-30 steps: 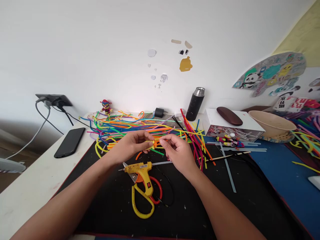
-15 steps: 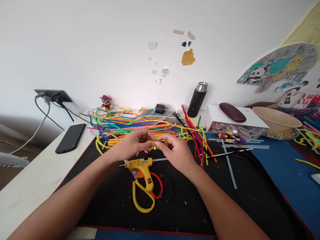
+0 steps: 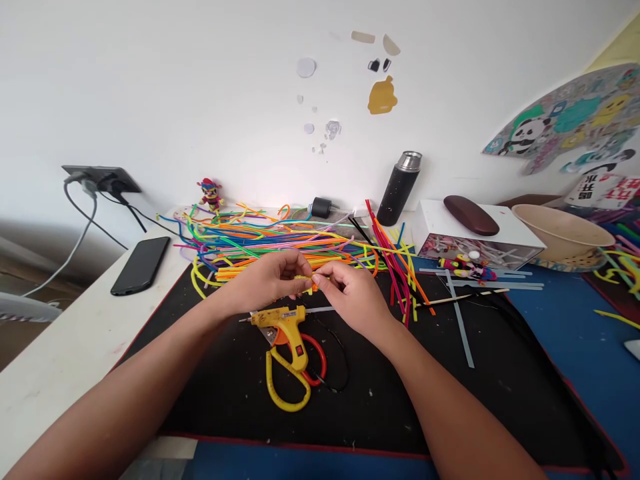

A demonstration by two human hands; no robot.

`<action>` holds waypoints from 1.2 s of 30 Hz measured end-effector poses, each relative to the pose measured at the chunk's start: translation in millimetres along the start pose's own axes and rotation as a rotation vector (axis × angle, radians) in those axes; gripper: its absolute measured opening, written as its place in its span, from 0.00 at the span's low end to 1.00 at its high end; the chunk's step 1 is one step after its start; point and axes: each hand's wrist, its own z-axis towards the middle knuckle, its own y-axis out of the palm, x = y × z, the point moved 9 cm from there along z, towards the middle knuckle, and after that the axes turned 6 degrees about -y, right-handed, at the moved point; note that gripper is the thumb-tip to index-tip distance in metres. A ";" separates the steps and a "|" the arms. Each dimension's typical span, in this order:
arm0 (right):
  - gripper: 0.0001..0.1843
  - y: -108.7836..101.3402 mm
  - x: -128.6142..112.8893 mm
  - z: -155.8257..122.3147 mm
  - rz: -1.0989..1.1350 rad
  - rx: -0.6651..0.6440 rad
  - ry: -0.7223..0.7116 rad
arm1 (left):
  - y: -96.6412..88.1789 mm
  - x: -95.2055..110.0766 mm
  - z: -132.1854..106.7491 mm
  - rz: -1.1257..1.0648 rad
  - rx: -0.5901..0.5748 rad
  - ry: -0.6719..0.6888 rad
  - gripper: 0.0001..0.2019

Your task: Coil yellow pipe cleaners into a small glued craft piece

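Both hands meet above the black mat (image 3: 220, 387), close to the heap of pipe cleaners (image 3: 280, 243). Between the fingertips is a small yellow and orange pipe cleaner piece (image 3: 315, 285), mostly covered by the fingers. My left hand (image 3: 273, 277) pinches its left side, thumb against the index finger. My right hand (image 3: 350, 297) pinches the right end in the same way. Just below them lies a yellow hot glue gun (image 3: 287, 327), resting over scissors with a yellow and red handle (image 3: 290, 400).
A phone (image 3: 141, 265) lies left. A black thermos (image 3: 399, 190) stands by the wall. On the right are a white box (image 3: 465, 217) with a glasses case (image 3: 470, 215) on top, a beige bowl (image 3: 560, 230), a small figure (image 3: 465, 267) and glue sticks (image 3: 460, 327).
The camera view has tilted slightly, so the scene sits a little higher. Both hands stay together on the small piece, with the fingers shifted only slightly.
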 end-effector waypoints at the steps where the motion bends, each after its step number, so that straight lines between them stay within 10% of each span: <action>1: 0.10 0.0 0.1 0.0 -0.008 -0.001 0.000 | 0.2 -0.7 -0.1 0.017 -0.001 -0.003 0.12; 36: 0.08 -3.2 2.0 0.0 -0.071 0.070 0.003 | 9.2 -23.5 5.9 0.096 -0.035 -0.046 0.13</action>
